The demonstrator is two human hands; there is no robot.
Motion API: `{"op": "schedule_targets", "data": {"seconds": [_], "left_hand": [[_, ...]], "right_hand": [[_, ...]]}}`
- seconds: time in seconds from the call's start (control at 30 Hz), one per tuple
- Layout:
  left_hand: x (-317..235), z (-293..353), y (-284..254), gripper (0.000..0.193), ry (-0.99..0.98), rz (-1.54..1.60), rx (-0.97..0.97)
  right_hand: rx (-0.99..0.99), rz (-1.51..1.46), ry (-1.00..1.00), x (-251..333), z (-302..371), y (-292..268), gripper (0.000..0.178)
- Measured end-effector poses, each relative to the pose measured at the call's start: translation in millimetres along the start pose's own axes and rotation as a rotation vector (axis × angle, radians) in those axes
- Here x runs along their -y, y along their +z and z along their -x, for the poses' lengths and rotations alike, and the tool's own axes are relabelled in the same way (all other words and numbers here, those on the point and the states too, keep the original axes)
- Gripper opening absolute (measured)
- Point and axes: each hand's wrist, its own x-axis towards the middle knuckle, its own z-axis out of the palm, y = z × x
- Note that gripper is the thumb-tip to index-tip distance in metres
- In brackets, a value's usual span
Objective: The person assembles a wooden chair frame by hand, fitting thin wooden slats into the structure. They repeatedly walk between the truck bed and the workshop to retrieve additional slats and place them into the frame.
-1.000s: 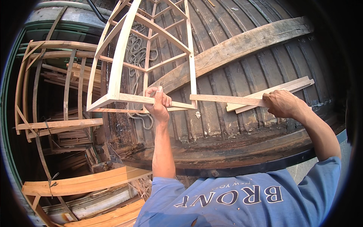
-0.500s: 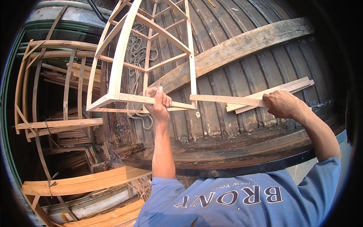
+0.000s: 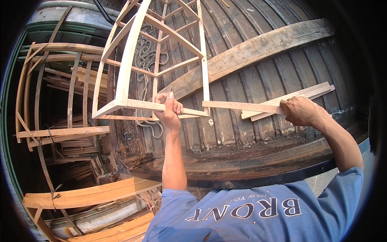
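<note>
A long frame of pale wooden strips (image 3: 132,70) stretches away from me, left of the middle. My left hand (image 3: 169,111) is closed round the bar at its near end, thumb up, with a small dark thin thing poking up by the thumb, too small to name. To the right, my right hand (image 3: 303,111) grips one end of a loose wooden strip (image 3: 242,106). The strip's other end meets the frame's near right corner; whether they touch I cannot tell. Below that strip lie two more wooden strips (image 3: 318,90), side by side on the ribbed metal floor.
A thick weathered plank (image 3: 258,50) crosses the ribbed metal floor (image 3: 238,129) diagonally. Rope (image 3: 147,54) lies coiled beneath the frame. On the left, another wooden frame (image 3: 68,132) stands before stacked timber, and a wide board (image 3: 88,194) lies nearer me. A dark metal edge (image 3: 282,177) runs along my front.
</note>
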Motion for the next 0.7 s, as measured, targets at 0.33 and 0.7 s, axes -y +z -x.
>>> {"op": "schedule_targets", "data": {"seconds": [0.33, 0.7], "left_hand": [[-0.3, -0.1, 0.2, 0.011, -0.010, 0.004, -0.001], [0.6, -0.3, -1.0, 0.010, -0.004, 0.007, 0.004]], "right_hand": [[0.015, 0.002, 0.012, 1.2, 0.2, -0.1, 0.018], [0.011, 0.001, -0.005, -0.1, -1.6, 2.9, 0.017]]}}
